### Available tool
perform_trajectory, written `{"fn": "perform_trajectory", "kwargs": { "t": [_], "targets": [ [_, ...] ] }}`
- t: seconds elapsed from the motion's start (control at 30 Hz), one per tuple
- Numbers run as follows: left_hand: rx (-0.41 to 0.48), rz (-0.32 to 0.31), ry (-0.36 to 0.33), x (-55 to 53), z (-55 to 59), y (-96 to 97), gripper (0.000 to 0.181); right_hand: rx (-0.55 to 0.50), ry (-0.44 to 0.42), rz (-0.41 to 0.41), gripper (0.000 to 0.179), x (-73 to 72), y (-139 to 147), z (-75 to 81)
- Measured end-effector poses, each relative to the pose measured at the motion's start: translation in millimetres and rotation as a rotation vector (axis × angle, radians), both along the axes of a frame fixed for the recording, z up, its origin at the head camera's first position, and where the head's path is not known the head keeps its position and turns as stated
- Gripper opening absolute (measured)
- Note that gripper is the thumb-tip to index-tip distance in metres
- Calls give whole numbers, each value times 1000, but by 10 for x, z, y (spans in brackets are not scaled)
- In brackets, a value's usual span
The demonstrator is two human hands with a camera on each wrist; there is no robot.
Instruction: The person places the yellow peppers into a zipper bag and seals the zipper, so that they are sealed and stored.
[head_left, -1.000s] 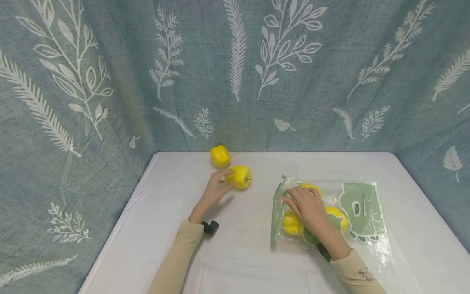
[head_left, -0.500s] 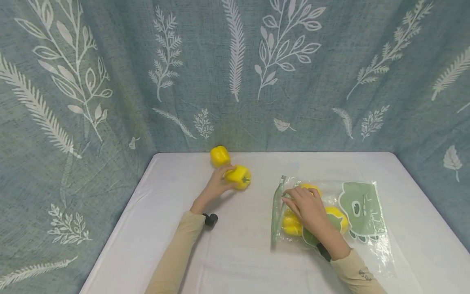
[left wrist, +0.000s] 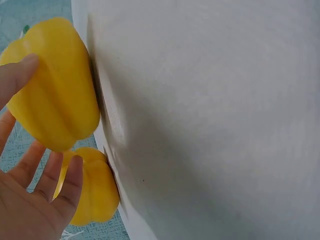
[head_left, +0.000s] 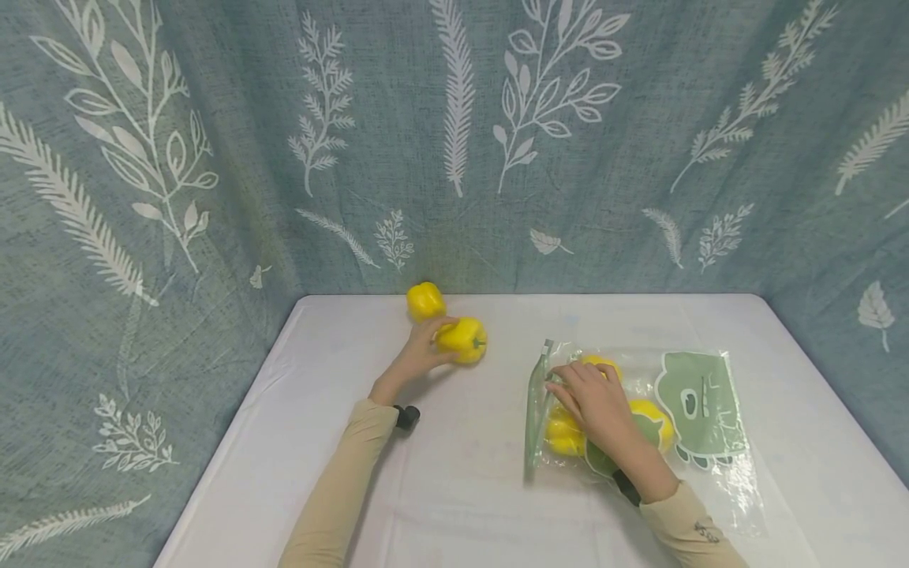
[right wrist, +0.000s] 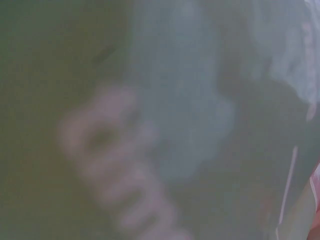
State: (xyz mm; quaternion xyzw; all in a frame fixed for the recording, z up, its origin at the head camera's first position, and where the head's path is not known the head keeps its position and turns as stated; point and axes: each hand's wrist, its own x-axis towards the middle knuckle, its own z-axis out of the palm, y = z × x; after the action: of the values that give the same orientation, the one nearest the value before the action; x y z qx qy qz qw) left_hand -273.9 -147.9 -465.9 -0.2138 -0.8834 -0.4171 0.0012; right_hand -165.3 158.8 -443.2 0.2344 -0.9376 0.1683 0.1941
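My left hand [head_left: 419,353] grips a yellow bell pepper [head_left: 465,341] from its left side. In the left wrist view the thumb lies across that yellow bell pepper [left wrist: 60,95], with the other fingers on its lower side. Behind it sits a second yellow bell pepper [head_left: 426,302]. At right lies a clear zip bag [head_left: 742,489] with green printing and several yellow peppers [head_left: 566,432] inside. My right hand [head_left: 595,398] lies over the bag and pinches its edge near the green zip strip [head_left: 534,418]. The right wrist view holds only blurred green print of the bag [right wrist: 190,100].
A white cloth [head_left: 483,489] covers the table. Behind and at both sides hangs a blue-green curtain [head_left: 398,142] with white leaf patterns. The second pepper stands close to the table's back edge.
My left hand has closed round the nearer pepper, which has turned and shifted slightly. The right hand and the bag stay in place.
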Motion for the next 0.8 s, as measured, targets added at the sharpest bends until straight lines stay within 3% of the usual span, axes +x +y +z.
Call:
{"fn": "perform_trajectory", "kwargs": {
  "t": [0.4, 0.8],
  "targets": [
    [12, 25, 38, 12, -27, 35, 58, -7, 16, 10, 25, 0, 1, -10],
    [20, 93, -69, 80, 22, 141, 62, -7, 20, 8, 25, -6, 2, -23]
  ]
}}
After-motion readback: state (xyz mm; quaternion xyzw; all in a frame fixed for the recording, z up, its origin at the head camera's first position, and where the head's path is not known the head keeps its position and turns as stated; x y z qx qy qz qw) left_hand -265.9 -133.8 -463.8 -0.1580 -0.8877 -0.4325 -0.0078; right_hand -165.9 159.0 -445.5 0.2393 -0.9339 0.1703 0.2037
